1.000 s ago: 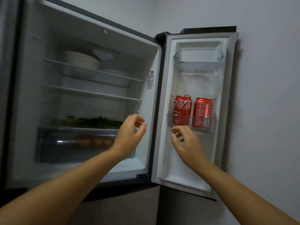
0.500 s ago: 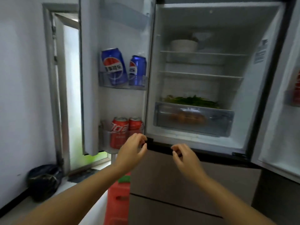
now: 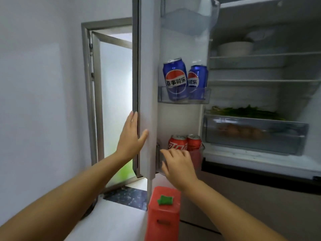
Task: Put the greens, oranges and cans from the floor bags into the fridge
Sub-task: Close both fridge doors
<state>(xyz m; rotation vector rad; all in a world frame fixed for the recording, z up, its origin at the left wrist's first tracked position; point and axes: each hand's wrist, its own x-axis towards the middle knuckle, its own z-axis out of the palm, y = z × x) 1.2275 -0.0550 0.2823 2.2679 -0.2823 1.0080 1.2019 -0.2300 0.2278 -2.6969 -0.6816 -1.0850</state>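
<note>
Head view shows the task close to finished. Two blue cola cans (image 3: pixel 175 79) stand in the left door's clear middle rack (image 3: pixel 184 96), two red cola cans (image 3: pixel 184 143) in its lower rack. Leafy greens (image 3: pixel 246 113) lie on the shelf above the clear crisper drawer (image 3: pixel 255 134), which holds round orange fruit (image 3: pixel 241 132). The left hand (image 3: pixel 131 136) rests flat and open on the white door's (image 3: pixel 149 101) outer edge; the right hand (image 3: pixel 177 164), empty with fingers spread, hovers at the lower rack. No floor bags show, so closing up likely remains.
</note>
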